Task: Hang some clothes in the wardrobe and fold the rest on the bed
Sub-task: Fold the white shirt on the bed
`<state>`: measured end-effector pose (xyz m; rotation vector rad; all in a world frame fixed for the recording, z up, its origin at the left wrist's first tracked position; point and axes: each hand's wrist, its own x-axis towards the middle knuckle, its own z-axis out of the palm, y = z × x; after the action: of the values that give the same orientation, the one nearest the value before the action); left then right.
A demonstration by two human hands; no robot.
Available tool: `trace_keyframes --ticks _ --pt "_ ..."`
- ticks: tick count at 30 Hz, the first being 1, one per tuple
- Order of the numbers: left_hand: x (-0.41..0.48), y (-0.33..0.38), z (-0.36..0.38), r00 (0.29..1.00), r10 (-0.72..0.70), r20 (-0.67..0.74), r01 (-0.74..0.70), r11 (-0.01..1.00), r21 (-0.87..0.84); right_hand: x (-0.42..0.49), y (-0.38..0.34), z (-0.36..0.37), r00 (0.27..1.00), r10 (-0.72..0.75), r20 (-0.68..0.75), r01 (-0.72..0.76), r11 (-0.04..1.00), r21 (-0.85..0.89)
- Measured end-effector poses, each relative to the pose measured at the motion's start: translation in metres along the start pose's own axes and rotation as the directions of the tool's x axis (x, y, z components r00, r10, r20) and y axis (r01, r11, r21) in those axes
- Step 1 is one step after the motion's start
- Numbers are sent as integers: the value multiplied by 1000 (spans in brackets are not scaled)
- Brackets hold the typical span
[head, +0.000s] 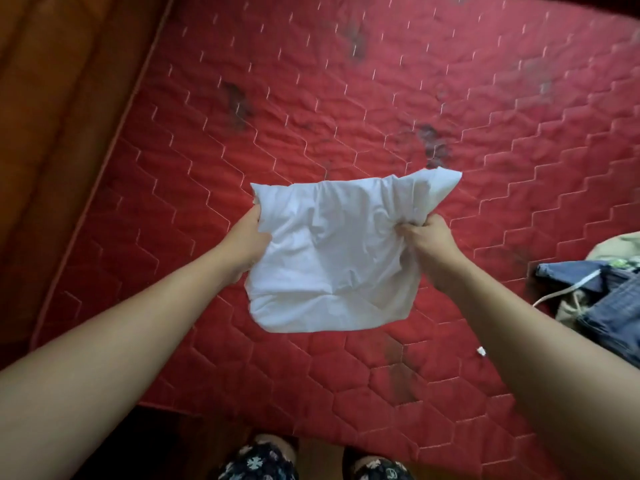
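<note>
Over the red bed (346, 98), the left grip (247, 237) and the right grip (431, 242) each clamp one side of the white cloth (332, 258), held up between them. More clothes (609, 299) lie to their right.

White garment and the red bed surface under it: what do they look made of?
White garment: thin matte cloth, probably cotton; it creases softly and bunches where the left hand and right hand grip it. Red bed surface: padded quilted textile, shown by puffed hexagon stitching; dark stains.
</note>
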<state>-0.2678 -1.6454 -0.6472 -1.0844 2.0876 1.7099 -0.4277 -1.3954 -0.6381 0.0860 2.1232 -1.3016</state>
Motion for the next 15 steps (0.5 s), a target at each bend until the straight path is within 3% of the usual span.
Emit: trace_keyframes --ticks 6,11,15 --pt "-133 50 -38 992 5 -127 17 985 173 -99 -73 -9 986 -105 128 110 993 -35" --pt "-248 51 -59 956 -45 -291 86 988 131 -175 -113 1 929 -173 327 204 977 -62" --pt "-341 30 -75 879 -86 -470 139 987 79 -234 -141 26 854 -197 482 281 954 -107"
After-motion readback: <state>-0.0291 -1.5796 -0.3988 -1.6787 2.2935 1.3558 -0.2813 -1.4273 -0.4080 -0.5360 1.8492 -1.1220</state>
